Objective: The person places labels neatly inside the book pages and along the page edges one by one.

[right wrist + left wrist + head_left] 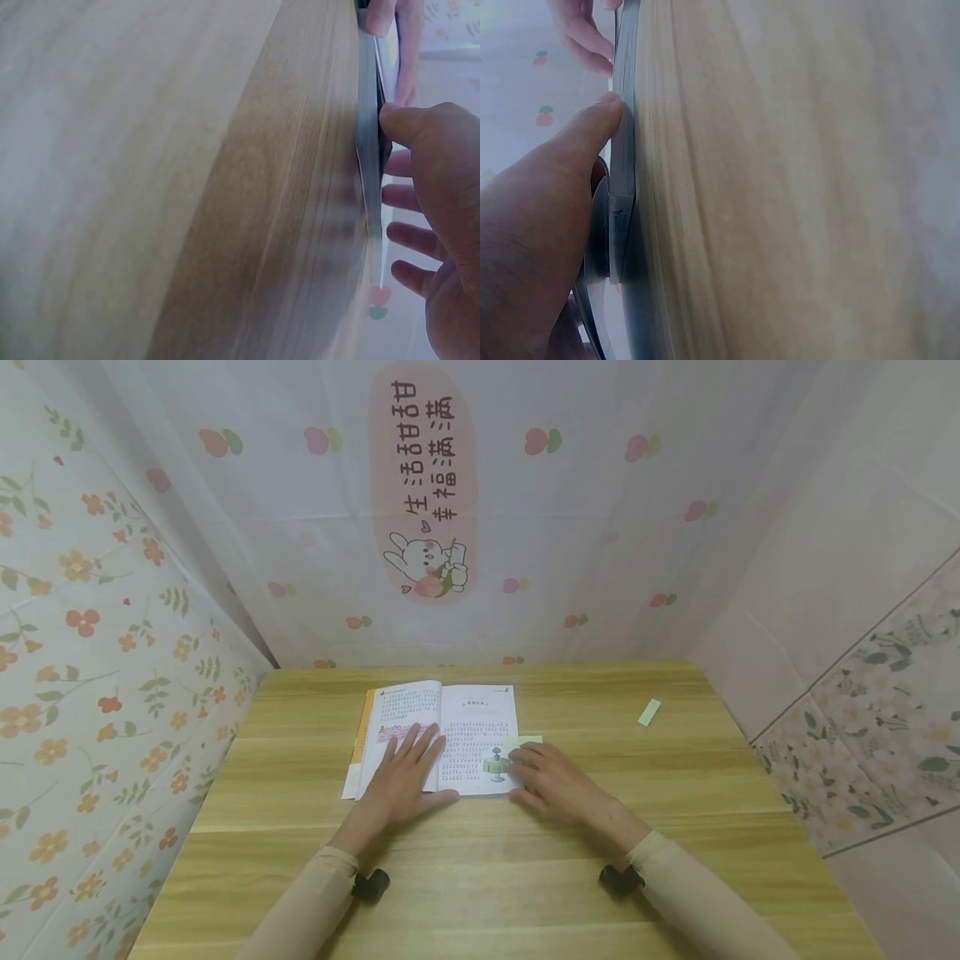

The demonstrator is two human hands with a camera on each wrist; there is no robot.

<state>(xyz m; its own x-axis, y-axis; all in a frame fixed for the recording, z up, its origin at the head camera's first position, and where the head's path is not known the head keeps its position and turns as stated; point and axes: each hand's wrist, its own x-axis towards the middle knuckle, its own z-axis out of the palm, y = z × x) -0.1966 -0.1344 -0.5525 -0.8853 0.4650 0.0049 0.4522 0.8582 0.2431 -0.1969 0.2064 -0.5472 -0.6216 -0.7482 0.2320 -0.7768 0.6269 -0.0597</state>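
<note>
An open book [476, 710] with printed text and a small picture of a green table lies on the wooden table. My left hand [411, 777] rests on its left page, fingers spread, with the thumb [600, 120] along the lower edge near the fold. At the right page's outer edge is my right hand [551, 781], its fingertips over a pale green paper slip [532, 740] that sticks out past the page. In the right wrist view the right thumb [401, 124] is at the book's edge and the fingers are loosely bent and apart. The hand covers part of the slip.
Another pale green slip [649, 712] lies alone toward the table's right back corner. An orange cover edge [364, 727] shows under the book's left side. Printed cloth walls [615, 527] stand behind and beside the wooden table [495, 893].
</note>
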